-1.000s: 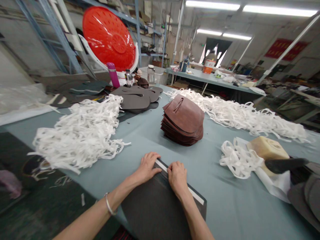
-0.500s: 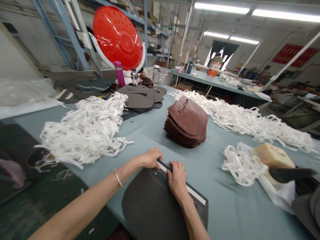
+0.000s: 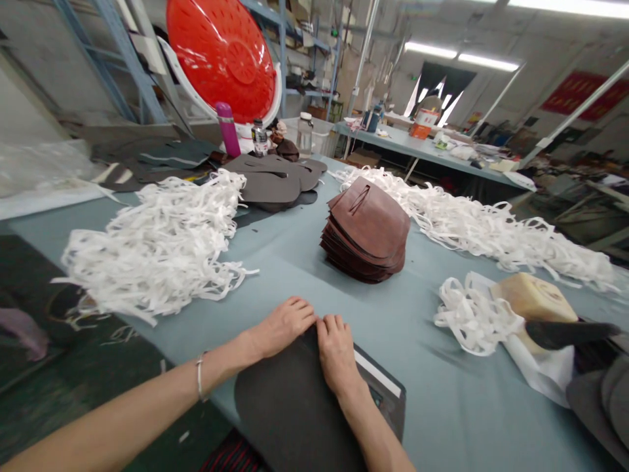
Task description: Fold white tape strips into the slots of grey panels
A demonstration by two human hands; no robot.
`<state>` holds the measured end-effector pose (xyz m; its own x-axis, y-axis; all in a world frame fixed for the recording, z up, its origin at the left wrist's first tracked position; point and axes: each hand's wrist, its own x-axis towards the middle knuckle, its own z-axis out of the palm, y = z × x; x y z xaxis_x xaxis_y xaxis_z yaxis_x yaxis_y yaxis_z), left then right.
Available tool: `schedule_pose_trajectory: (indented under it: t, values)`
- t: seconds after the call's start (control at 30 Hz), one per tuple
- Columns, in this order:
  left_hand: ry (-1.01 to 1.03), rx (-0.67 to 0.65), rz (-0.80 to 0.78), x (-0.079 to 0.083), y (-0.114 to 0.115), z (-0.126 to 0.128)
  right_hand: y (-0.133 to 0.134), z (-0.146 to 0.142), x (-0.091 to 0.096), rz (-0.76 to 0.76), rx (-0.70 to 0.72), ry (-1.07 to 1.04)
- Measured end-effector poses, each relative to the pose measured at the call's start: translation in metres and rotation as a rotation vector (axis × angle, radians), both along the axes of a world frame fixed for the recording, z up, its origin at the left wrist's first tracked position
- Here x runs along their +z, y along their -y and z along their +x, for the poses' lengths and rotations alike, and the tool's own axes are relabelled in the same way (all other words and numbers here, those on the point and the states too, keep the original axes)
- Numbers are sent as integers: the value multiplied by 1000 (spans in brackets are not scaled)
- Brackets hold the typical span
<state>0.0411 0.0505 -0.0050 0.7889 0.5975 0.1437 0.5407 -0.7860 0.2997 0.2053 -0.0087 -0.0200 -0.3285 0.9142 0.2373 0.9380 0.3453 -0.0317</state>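
Observation:
A dark grey sheet-like panel (image 3: pixel 295 400) with a rounded left corner lies on the table before me. A white strip (image 3: pixel 377 371) runs along its far right edge, partly hidden under my right hand. My left hand (image 3: pixel 287 322), a bracelet on its wrist, is closed on the panel's far corner. Right beside it, my right hand (image 3: pixel 338 354) has its fingers bent over the same edge, pinching there. The fingertips of both hands nearly meet, and what lies between them is hidden. Beyond them stands a stack of brown leather-like pieces (image 3: pixel 368 223), the top one with a slit.
Loose white strips are heaped at the left (image 3: pixel 162 249) and along the far right (image 3: pixel 491 236). A small strip bundle (image 3: pixel 476 318) lies near a yellowish block (image 3: pixel 535 298) and a black-handled tool (image 3: pixel 565 333). Behind are grey cut pieces (image 3: pixel 270 180), a purple bottle (image 3: pixel 227 130) and a red basin (image 3: pixel 226 59).
Both hands have come together at the panel's far corner; my right hand slid left along the edge. Less of the white strip shows near the corner. The view has shifted slightly.

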Motion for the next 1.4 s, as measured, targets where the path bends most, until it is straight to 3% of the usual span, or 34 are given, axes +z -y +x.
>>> schedule_pose_trajectory:
  t: [0.07, 0.17, 0.47, 0.6, 0.73, 0.87, 1.0, 1.13, 1.23, 1.4]
  values:
    - [-72, 19, 201, -6, 14, 0, 6, 1, 3, 7, 22, 64]
    - [-128, 72, 327, -11, 26, 2, 23, 19, 6, -6, 38, 123]
    - [-103, 120, 327, -14, 28, 3, 116, 132, 3, 90, 108, 174]
    - [-73, 145, 338, -16, 32, 1, 127, 147, -5, 159, 117, 197]
    - [-48, 151, 340, -11, 34, -1, 117, 156, -11, 181, 169, 183]
    - [-41, 164, 332, -7, 34, 0, 94, 136, 5, 60, 34, 118]
    - [-41, 139, 303, -8, 35, 0, 61, 73, 21, -6, -20, 87]
    - [-39, 118, 301, -12, 34, 1, 40, 21, 16, -78, -63, 118]
    - [-39, 135, 312, -16, 35, 3, 46, 18, 9, -75, -111, 144]
    - [-34, 140, 309, -16, 36, 4, 78, 51, 6, -12, -95, 176]
